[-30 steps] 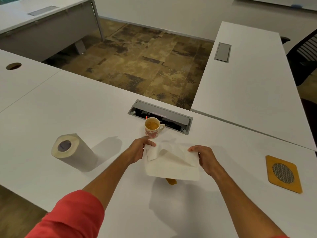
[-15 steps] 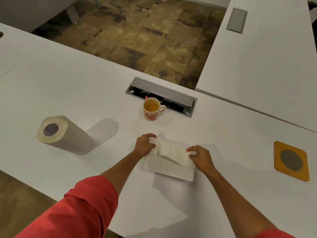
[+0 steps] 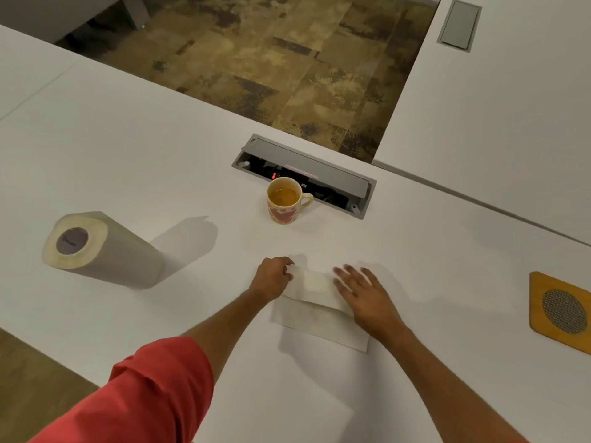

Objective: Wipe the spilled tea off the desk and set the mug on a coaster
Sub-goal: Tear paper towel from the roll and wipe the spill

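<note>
Pinching the folded paper towel (image 3: pixel 315 302) at its left end, the left hand (image 3: pixel 271 278) is closed on it; the right hand (image 3: pixel 364 297) lies flat, fingers spread, on its right end at lower centre of the bench (image 3: pixel 128 155). Mug (image 3: pixel 284 201) stands at centre, coaster (image 3: pixel 559 310) at right edge

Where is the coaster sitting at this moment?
In the head view, the coaster lies flat on the desk at the far right edge, well right of the right hand and apart from the mug.
</note>
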